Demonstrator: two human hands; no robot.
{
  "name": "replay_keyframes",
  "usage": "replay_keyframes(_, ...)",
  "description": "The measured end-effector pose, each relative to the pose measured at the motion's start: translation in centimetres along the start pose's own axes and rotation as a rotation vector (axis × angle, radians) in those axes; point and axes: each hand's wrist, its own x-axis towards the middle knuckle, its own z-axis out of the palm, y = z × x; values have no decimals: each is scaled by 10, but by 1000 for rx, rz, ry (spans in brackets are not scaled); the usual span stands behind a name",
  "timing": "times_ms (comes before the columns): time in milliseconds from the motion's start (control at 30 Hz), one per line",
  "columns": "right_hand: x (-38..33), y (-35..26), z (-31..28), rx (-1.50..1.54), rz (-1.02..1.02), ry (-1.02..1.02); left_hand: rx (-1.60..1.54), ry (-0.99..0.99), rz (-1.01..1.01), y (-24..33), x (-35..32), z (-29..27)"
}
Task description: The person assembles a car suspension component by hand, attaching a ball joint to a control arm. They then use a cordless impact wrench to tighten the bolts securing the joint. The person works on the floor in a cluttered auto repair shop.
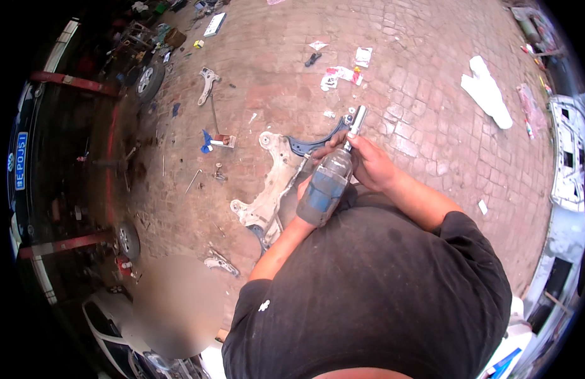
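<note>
A blue and grey cordless impact wrench [327,188] is held in front of my body, its nose pointing away from me. Wrapped around its lower part is my left hand [302,188], mostly hidden behind the tool. At the nose sits a long silver socket [358,120]. My right hand [374,165] is closed on the socket's base, the thumb pressed against it. Below the tool, on the brick floor, lies a pale metal subframe [276,170]. A dark blue control arm [300,146] lies along its far end, partly covered by my hands.
Another control arm [207,85] lies farther off, near a small box [224,141]. A wheel [149,82] stands by a red lift arm [71,82] at left. Scattered wrappers [343,76] and a white sheet-like piece [485,91] lie ahead. A blurred shape [179,306] is at lower left.
</note>
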Motion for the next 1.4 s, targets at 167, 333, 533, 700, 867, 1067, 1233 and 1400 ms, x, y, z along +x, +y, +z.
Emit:
replay_keyframes(167, 20, -30, -6, -28, 140, -148, 18, -9, -154, -5, 5, 9)
replay_keyframes(333, 43, -73, -24, -396, 131, -169, -155, 168, -63, 15, 40, 30)
replay_keyframes(533, 46, -109, -59, -479, 143, -62, 198, 183, -110, 33, 84, 78)
replay_keyframes(700, 46, -144, -96, -453, 238, -257, -698, 432, -545, 35, 94, 126)
replay_keyframes(867, 44, -166, -117, -642, 143, -256, 364, 242, -73, 43, 111, 138)
replay_keyframes(1067, 16, -165, -113, -1298, -285, -287, 181, 213, -322, 76, 144, 110)
replay_keyframes(1233, 21, -161, -77, -1318, -252, -489, -257, 289, -367, 44, 136, 115)
replay_keyframes(1400, 48, -151, -81, -1202, -44, -455, -583, 205, -174, 58, 146, 95)
